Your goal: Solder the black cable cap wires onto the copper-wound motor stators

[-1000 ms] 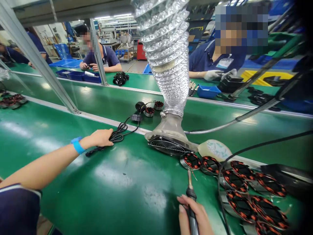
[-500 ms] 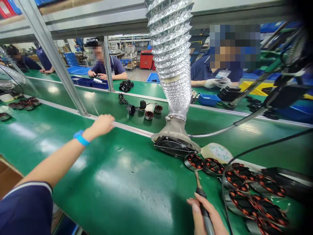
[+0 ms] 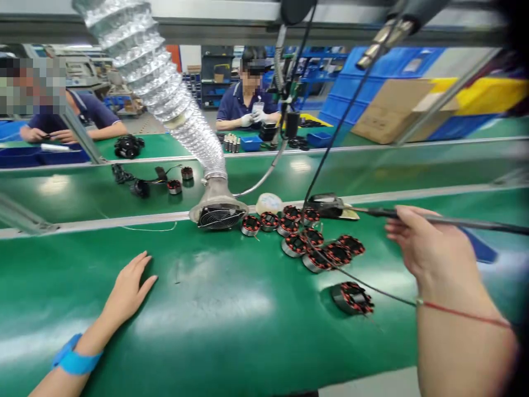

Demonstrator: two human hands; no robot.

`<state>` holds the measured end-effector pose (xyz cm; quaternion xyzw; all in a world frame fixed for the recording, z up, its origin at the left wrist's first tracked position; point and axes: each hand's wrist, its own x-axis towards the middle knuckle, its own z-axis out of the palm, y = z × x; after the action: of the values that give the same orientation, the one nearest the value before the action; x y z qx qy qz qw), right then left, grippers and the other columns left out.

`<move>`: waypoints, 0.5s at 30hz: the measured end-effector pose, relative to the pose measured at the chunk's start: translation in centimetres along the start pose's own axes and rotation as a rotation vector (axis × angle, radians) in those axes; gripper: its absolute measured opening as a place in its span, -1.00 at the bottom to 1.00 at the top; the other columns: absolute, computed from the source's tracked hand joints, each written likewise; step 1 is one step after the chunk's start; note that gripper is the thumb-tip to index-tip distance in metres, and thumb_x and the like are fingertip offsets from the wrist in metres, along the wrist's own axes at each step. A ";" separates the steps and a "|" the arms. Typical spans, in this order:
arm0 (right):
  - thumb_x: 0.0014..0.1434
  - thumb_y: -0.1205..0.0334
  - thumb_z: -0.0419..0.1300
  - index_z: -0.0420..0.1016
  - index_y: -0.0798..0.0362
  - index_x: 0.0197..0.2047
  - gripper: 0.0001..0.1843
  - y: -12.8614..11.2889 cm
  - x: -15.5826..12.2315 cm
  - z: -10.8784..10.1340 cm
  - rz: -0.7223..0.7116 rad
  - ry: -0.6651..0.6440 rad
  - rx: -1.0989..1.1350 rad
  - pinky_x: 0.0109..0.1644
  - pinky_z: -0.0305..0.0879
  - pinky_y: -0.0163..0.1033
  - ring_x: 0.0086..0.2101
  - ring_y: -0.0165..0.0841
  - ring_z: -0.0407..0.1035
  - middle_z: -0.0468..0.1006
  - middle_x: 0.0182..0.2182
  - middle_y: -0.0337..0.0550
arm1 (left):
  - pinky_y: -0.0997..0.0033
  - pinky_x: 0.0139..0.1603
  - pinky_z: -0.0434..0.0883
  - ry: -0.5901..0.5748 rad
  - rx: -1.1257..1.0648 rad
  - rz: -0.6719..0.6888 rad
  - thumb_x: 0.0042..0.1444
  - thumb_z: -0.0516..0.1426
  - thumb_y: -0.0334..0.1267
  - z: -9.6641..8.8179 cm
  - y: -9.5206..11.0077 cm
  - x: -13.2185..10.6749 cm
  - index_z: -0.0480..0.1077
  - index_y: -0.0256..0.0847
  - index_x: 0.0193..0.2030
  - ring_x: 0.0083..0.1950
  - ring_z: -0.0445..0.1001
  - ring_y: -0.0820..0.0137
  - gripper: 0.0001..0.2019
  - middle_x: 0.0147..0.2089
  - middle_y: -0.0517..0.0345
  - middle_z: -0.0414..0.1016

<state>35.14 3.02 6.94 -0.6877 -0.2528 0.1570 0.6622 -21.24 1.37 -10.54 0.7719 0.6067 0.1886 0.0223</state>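
Note:
My right hand [image 3: 438, 248] grips a soldering iron [image 3: 384, 212], its metal tip pointing left at the mouth of a black iron stand [image 3: 326, 205]. Whether the tip is inside the stand I cannot tell. Over the green bench at the left is my left hand [image 3: 126, 292], fingers stretched out and nothing in it. A thin white wire [image 3: 149, 229] lies beyond it by the rail. Motor stators [image 3: 316, 260] with copper windings are grouped in the middle right, and a single stator [image 3: 353, 298] sits nearer to me.
A silver duct [image 3: 185, 118] ends in a fume hood with a fan grille [image 3: 221, 216]. A black cable [image 3: 367, 284] crosses the stators. Behind the rail [image 3: 99, 222] are two more stators and dark wired parts. Two people work at the far bench, near blue bins [image 3: 251, 143].
The view has swung right. My left hand has come back from the rail and opened. My right hand has carried the soldering iron from before the stators to the stand.

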 end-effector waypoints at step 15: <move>0.37 0.11 0.03 0.43 0.25 -0.30 -0.63 3.5 15.0 0.9 0.070 0.123 -0.427 -0.52 0.25 -0.41 -0.52 -0.53 0.27 0.39 -0.46 -0.25 | -0.04 0.22 0.39 -0.004 0.128 -0.049 0.25 -0.10 0.14 0.5 -1.1 -0.3 0.36 -0.28 0.14 0.25 0.37 0.04 -0.42 0.30 -0.14 0.31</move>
<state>47.43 12.14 5.21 -0.8289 -0.2154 0.0804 0.5100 -22.14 1.50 -11.31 0.7570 0.6362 0.1473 -0.0212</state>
